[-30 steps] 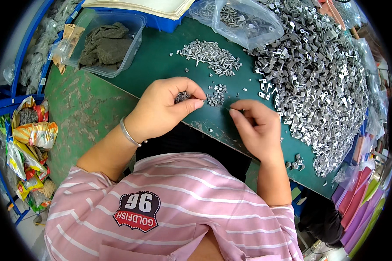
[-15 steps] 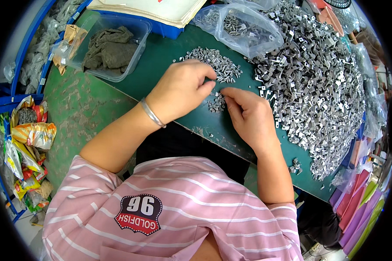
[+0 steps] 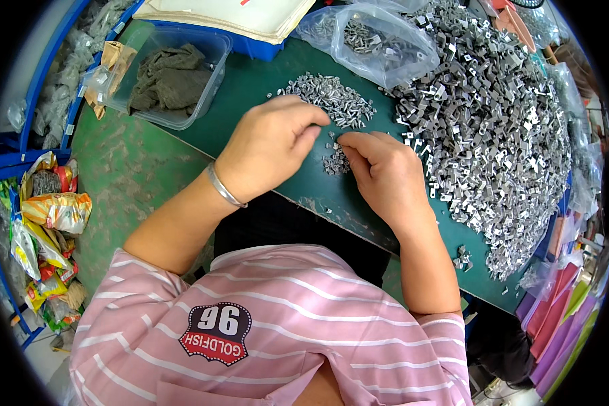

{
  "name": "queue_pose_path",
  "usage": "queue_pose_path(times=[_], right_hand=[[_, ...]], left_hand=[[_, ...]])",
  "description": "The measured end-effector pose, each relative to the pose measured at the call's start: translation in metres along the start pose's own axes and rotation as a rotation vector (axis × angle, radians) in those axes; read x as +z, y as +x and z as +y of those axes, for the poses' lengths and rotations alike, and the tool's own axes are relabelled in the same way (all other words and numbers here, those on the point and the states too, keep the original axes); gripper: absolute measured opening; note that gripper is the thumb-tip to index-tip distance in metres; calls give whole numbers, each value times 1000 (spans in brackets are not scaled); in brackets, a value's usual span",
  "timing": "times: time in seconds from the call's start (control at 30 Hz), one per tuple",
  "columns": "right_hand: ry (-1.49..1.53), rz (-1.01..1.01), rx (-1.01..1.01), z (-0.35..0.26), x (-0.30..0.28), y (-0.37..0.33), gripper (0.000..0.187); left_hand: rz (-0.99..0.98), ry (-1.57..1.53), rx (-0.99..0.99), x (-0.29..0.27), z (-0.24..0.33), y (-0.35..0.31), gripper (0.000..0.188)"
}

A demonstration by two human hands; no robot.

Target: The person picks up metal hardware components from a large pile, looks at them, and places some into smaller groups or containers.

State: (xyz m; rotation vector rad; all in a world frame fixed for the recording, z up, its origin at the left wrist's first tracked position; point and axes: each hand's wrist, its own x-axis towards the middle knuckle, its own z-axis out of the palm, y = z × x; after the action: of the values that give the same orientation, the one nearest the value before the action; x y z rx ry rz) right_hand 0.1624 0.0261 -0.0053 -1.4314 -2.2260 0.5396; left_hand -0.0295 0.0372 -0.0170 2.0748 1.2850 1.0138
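Note:
My left hand [image 3: 267, 145], with a metal bangle at the wrist, is closed with thumb and forefinger near each other. It sits at the near left edge of a pile of small silver screw-like parts [image 3: 331, 98]. My right hand [image 3: 389, 176] is closed too, fingertips bent down over a smaller heap of tiny metal pieces [image 3: 335, 162]. What either hand pinches, if anything, is too small or hidden to make out. To the right of my right hand spreads a large mound of bent metal clips with holes [image 3: 487, 128].
The green table [image 3: 250, 81] carries a clear plastic tub [image 3: 216, 84] with dark cloth and a plastic bag of metal parts [image 3: 386, 54]. A blue tray [image 3: 257, 47] with papers stands at the back. Several loose clips [image 3: 462, 258] lie near my right forearm. Colourful packets [image 3: 54, 210] are at left.
My left hand has shifted slightly left, away from the right hand. The right hand has edged a little left over the small heap. The piles look the same.

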Motion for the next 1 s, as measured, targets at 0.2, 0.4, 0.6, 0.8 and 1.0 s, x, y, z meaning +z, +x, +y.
queue_pose_path(times=[0.2, 0.4, 0.6, 0.8, 1.0], right_hand=[[186, 73, 63, 3, -14, -14, 9], [32, -3, 375, 23, -82, -77, 7], [-20, -64, 410, 28, -83, -97, 7], [-4, -76, 331, 26, -74, -90, 9], [29, 3, 354, 15, -73, -86, 12]], left_hand=[[-50, 92, 75, 14, -4, 0, 11], [-127, -420, -263, -8, 1, -4, 5], [-158, -1267, -653, -19, -4, -13, 7], [-138, -1279, -692, -23, -4, -20, 10], [-135, -1379, -694, -17, -8, -21, 18]])
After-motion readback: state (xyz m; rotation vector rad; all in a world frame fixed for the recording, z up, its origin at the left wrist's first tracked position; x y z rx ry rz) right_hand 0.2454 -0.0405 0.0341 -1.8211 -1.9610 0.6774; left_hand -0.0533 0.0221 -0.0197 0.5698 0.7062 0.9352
